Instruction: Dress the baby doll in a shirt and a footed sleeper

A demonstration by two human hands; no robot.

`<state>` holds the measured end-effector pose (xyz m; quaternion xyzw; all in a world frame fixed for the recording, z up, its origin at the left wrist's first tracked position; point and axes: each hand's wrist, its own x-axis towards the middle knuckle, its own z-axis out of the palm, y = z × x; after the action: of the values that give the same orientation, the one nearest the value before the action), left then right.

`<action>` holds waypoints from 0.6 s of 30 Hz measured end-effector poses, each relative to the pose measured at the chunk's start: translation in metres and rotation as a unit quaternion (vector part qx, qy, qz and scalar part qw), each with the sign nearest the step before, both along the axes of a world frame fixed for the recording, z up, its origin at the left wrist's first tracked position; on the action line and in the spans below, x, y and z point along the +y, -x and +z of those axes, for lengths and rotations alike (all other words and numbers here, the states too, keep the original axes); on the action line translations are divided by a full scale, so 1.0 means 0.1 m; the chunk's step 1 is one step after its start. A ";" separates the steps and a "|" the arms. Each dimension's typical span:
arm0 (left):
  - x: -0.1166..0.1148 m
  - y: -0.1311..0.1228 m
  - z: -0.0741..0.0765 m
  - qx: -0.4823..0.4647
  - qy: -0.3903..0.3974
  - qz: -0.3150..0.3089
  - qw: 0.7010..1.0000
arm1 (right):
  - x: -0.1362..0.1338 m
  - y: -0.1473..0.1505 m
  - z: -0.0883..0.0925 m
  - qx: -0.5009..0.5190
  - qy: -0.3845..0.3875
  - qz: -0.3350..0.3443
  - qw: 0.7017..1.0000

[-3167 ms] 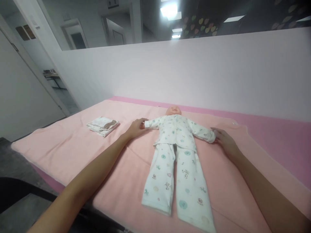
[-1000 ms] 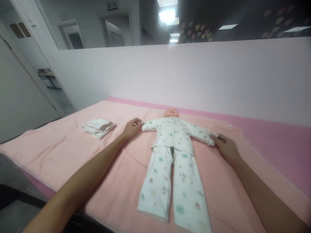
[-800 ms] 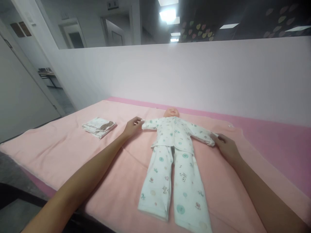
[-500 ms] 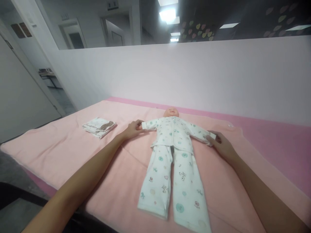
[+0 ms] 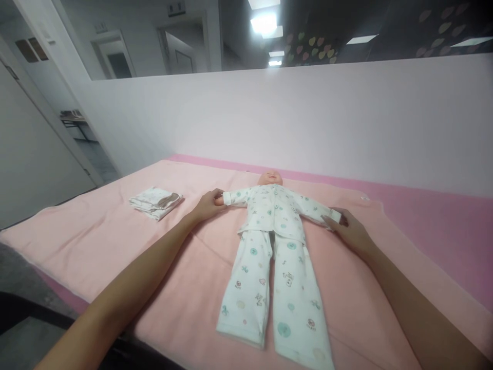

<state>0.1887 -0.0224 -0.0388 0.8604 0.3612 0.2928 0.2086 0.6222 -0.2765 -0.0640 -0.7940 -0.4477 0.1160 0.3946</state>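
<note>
A baby doll (image 5: 270, 178) lies on its back on a pink blanket (image 5: 185, 267), dressed in a white printed top (image 5: 275, 210) and long trousers (image 5: 269, 298). My left hand (image 5: 209, 204) is closed around the cuff of the doll's sleeve on the left side. My right hand (image 5: 348, 231) pinches the cuff of the other sleeve, thumb on top of the fabric. Both sleeves are stretched out sideways.
A folded pile of white cloth (image 5: 156, 200) lies on the blanket to the left. A pale partition wall (image 5: 308, 118) runs close behind the doll. The blanket's front edge drops to a dark floor (image 5: 23, 329) at the lower left.
Both hands have stayed at the sleeve cuffs. My right hand has shifted slightly inward along the sleeve and the view has drifted a little.
</note>
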 end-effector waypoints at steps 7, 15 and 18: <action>0.01 -0.02 0.00 0.060 -0.064 0.022 0.996 | -0.05 0.11 0.09 -0.048 -0.006 0.093 0.994; -0.04 0.00 0.04 0.023 -0.005 0.041 0.999 | -0.01 -0.04 -0.06 -0.031 -0.006 0.004 1.000; 0.00 0.01 -0.01 -0.007 0.038 0.046 0.998 | -0.03 0.00 -0.03 -0.046 -0.002 0.020 0.999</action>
<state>0.1876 -0.0229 -0.0398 0.8323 0.4095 0.2943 0.2300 0.6220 -0.2792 -0.0666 -0.7884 -0.4814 0.0862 0.3731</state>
